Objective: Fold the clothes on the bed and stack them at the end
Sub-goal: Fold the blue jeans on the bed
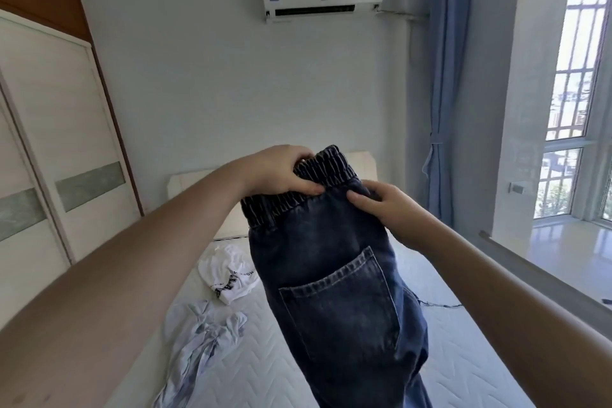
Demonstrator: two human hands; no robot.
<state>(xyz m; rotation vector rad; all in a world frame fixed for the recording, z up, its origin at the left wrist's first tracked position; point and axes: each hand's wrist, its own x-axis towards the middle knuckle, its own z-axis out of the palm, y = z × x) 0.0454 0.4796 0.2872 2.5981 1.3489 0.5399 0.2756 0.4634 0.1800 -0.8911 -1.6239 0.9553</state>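
Below the fingers [308,190], hanging jeans [334,291] block the middle; white T-shirt [228,275] and pale blue garment [205,335] lie left; bare mattress [463,358] lies right

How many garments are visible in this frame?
3: jeans held up by both hands, a white printed T-shirt on the bed, a pale blue garment crumpled nearer. Others may hide behind the jeans.
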